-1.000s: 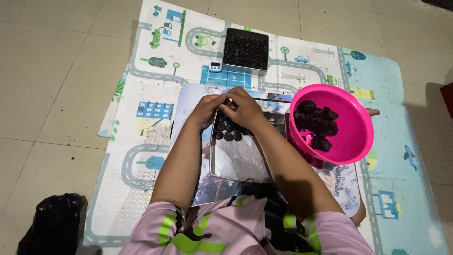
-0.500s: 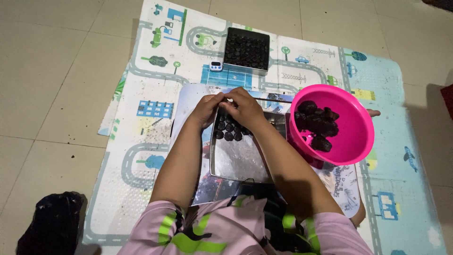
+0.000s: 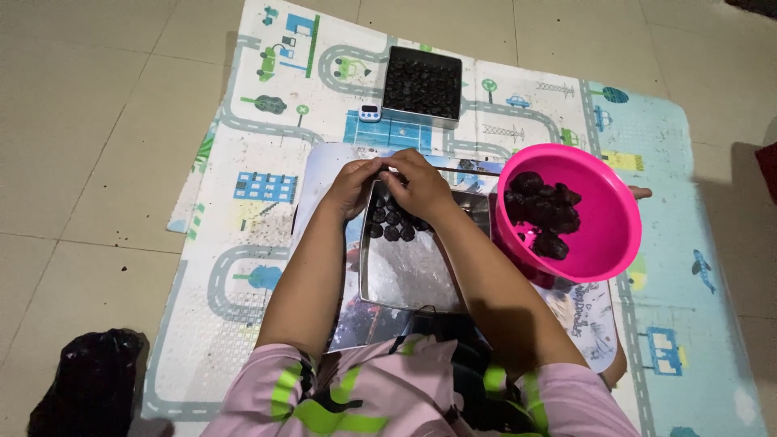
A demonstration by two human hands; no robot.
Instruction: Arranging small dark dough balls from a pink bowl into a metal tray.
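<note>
On a tiled floor (image 3: 97, 162), seen from above, a person in a pink top with green markings sits at the near edge of a play mat (image 3: 267, 162) printed with grey roads, small cars, trees and buildings. Both bare arms reach forward over a shallow metal tray (image 3: 413, 275) that lies on the mat just in front of the person. The left hand (image 3: 354, 186) and the right hand (image 3: 421, 188) meet at the far end of the tray, fingertips touching or nearly so, fingers curled in as if pinching something small between them; what they hold, if anything, is hidden by the fingers. Just under the hands, a few rows of small dark round lumps (image 3: 392, 226) sit in the far part of the tray, while the near part of the tray is bare, shiny metal. To the right of the tray, close beside the right forearm, stands a bright pink round bowl (image 3: 603, 235) holding a heap of dark lumpy material (image 3: 542, 214). Farther off on the mat, beyond the hands, lies a second square tray (image 3: 422, 83) filled edge to edge with dark pieces, and just left of its near corner sits a small white digital timer (image 3: 370, 112). At the near left, on the floor off the mat, lies a black bag (image 3: 85, 380).
</note>
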